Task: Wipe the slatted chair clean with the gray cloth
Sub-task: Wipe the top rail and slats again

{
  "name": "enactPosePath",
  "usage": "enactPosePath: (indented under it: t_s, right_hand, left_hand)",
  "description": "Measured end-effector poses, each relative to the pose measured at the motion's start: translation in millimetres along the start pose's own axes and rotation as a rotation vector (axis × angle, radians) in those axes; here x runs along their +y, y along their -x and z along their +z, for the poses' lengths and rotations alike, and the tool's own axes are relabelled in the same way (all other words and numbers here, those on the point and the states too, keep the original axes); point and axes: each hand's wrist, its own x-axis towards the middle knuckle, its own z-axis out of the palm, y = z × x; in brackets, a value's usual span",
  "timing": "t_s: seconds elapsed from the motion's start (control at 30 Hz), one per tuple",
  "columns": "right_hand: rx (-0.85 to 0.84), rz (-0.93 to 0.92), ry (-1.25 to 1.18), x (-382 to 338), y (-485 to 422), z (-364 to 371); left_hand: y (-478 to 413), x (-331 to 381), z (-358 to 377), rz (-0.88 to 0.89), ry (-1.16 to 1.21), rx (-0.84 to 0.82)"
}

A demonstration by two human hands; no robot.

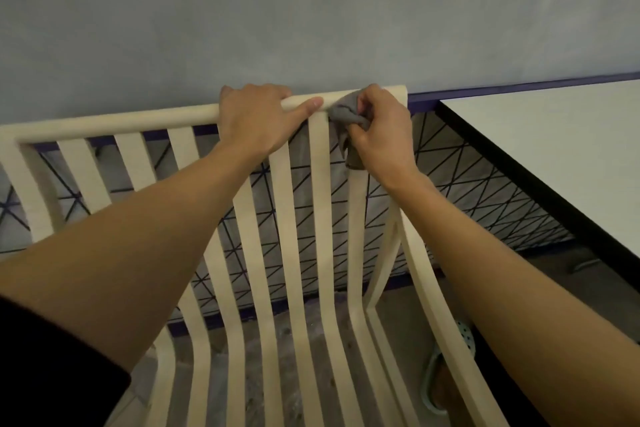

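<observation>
A cream slatted chair [131, 116] fills the view, its top rail running across the middle and its long slats curving down to the seat. My left hand [258, 118] grips the top rail, fingers curled over the back and thumb lying along the front. Just to its right, my right hand [382, 128] holds a bunched gray cloth [343, 114] against the rail near the chair's right corner. A tail of the cloth hangs down beside a slat.
A gray wall [311, 10] stands right behind the chair. A white table [554, 135] with a dark edge sits close at the right. Tiled flooring with black lines [467, 184] shows through the slats. A light green sandal [433, 381] lies below at the right.
</observation>
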Motion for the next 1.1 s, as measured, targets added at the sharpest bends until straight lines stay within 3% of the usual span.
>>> enactPosePath:
  t_s: [0.87, 1.1]
  right_hand:
    - [-0.155, 0.326, 0.017, 85.1, 202.2, 76.5]
    - [-0.338, 0.500, 0.108, 110.3, 260.5, 88.8]
  left_hand:
    - [-3.3, -1.5, 7.9, 0.000, -0.035, 0.046]
    - [-1.7, -1.3, 8.1, -0.013, -0.029, 0.069]
